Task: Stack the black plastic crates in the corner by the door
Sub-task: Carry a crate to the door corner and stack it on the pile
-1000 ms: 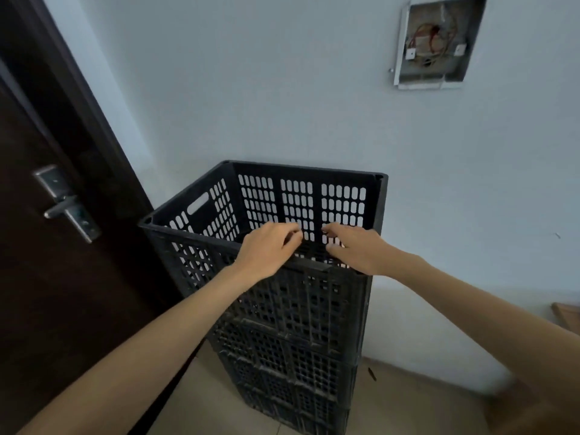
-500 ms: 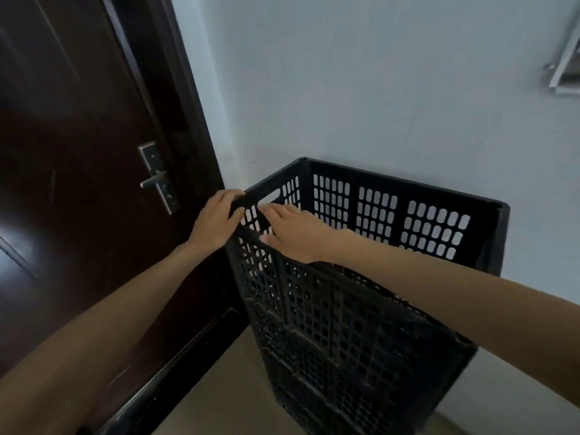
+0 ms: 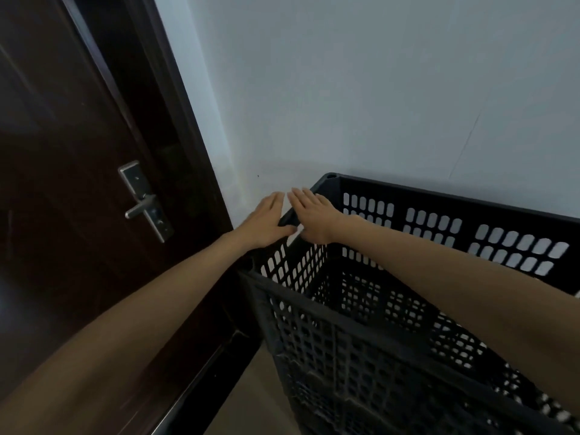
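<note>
Black plastic crate (image 3: 345, 334) beside door (image 3: 62, 183); left hand (image 3: 266, 221), right hand (image 3: 314, 219) flat on rim, fingers (image 3: 303, 198) straight

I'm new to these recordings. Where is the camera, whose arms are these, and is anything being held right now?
No machine here: a person wears a wide-angle camera on the head, so you look forward and down along their bare arms. This is the only view. The left hand and right hand lie side by side, fingers straight, on the rim of a black plastic crate, at the side nearest the dark door. Nothing looks gripped; they only rest there. The crate stands close to a pale wall; the door has a metal handle, and tan floor shows below.
</note>
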A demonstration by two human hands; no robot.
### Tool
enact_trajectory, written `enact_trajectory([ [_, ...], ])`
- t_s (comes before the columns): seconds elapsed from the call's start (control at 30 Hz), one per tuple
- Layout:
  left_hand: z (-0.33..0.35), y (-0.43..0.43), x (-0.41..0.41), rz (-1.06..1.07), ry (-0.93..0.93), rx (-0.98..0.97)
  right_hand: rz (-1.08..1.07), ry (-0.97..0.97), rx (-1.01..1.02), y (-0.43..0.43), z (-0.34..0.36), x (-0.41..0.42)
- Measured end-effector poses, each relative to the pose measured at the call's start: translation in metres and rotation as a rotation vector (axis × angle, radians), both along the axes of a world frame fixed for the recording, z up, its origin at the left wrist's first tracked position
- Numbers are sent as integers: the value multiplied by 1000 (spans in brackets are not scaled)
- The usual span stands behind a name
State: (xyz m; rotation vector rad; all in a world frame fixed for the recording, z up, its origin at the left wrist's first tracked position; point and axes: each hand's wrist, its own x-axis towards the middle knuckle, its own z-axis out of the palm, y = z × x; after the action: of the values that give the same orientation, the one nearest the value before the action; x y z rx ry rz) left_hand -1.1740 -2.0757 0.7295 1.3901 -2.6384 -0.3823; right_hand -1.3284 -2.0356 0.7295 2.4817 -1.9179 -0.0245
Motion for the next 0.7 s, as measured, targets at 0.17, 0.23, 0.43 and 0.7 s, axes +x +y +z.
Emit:
enact_trajectory([
  [0.17,0,-32,-37,-59,72,41,-36,53,-13,-49,-2,-25],
  [0.23,-7,-38,-47,-55,42,43,-41,31,-11,-60,-4,-36],
  [0.43,-22,-51,-54,-58,30,39,-22,-64,-36,-73,-21,-45],
  [0.7,-27,-63,-54,-123,78,116,-51,-46,-14,-73,-18,-42],
])
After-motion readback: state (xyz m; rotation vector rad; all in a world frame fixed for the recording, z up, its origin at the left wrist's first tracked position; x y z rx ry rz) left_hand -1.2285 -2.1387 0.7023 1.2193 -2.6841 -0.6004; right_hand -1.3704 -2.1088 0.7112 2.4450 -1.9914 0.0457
